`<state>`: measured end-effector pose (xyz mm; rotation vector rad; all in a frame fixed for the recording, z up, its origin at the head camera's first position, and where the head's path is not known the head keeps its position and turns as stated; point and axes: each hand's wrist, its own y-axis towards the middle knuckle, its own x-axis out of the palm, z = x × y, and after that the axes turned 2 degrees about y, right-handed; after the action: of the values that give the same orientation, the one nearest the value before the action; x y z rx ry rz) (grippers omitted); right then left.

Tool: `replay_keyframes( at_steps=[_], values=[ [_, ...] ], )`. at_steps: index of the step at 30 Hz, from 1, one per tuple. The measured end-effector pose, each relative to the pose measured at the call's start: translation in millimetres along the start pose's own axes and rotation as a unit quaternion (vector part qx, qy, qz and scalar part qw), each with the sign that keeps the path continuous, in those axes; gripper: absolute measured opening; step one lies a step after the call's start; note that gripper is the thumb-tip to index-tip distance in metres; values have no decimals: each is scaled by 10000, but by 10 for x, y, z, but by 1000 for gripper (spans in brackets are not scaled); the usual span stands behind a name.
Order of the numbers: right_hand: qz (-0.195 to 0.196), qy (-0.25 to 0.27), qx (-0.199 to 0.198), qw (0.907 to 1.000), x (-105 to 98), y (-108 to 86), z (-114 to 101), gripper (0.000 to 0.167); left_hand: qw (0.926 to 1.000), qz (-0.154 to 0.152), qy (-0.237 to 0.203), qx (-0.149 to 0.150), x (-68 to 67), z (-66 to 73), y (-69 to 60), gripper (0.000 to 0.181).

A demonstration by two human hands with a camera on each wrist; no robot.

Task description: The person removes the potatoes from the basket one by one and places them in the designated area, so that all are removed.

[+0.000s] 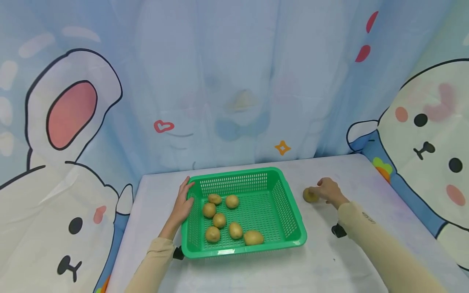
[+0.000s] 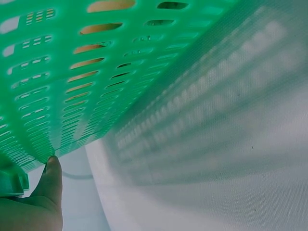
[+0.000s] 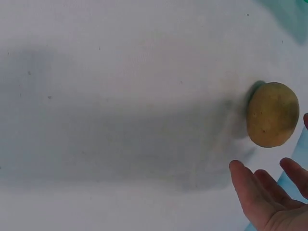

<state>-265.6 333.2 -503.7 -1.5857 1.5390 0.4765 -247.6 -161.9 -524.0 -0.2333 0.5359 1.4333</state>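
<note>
Loose potato beside the basket: right grip spread at it, rolling the main hazard

One potato [image 3: 273,114] lies on the worktop [image 1: 256,276], apart from the green basket [image 1: 238,185] and off its right side. The right grip [image 1: 328,190] is spread. In the head view its fingertips overlap the potato; in the right wrist view a gap separates the nearest visible fingers from the skin. Firm contact: cannot tell.

The left grip [image 1: 180,206] rests at the basket's left rim, fingers mostly straight, one fingertip against the slotted wall. Seven potatoes [image 1: 219,220] sit inside, mostly toward the left and front.

Risks, as judged:
1. Rolling. The loose potato is rounded and nothing braces it; a glancing push from one side could send it across the worktop.
2. Slipping. Smooth skin, pinched by the tips alone or off-centre, could slide out during a lift.
3. Rim strike. Any pass over the basket's right rim made too low could knock the potato loose or shove the basket.
4. Basket shift. The left grip seems to steady one side only; a hard downward press there could tilt the basket and set its contents rolling.
5. Bruising, should a potato drop onto those inside.
</note>
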Motion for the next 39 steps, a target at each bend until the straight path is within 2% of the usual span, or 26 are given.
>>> replay_keyframes(
  at_steps=[4, 9, 15, 18, 22, 27, 34, 39],
  values=[
    [38, -362, -285, 9989, -54, -13, -104, 62, 10000, -31, -49, -28, 11, 0, -2, 58],
    [287, -599, -905, 9937, -79, -19, -340, 59, 10000, 17, -47, 5, 2, 16, -8, 57],
    [532, -341, -1709, 9833, -43, -102, -739, 49, 10000, 53, -25, 27, -16, 28, -2, 57],
    [496, -97, -2137, 9756, -9, -187, -946, 45, 10000, 55, -12, 27, -13, 15, 2, 57],
    [164, 266, -2611, 9648, 59, -327, -1188, 43, 9999, 95, -31, 30, -7, 1, 5, 57],
    [-300, 345, -2998, 9529, 180, -463, -1404, 41, 10000, 71, -50, -8, -9, 6, 6, 57],
    [-1034, 288, -3080, 9453, 347, -565, -1559, 40, 9999, 42, -89, -80, 1, 8, 8, 57],
    [-1559, 50, -3217, 9339, 507, -605, -1567, 39, 9999, 43, -81, -75, 7, -4, 9, 57]
  ],
)
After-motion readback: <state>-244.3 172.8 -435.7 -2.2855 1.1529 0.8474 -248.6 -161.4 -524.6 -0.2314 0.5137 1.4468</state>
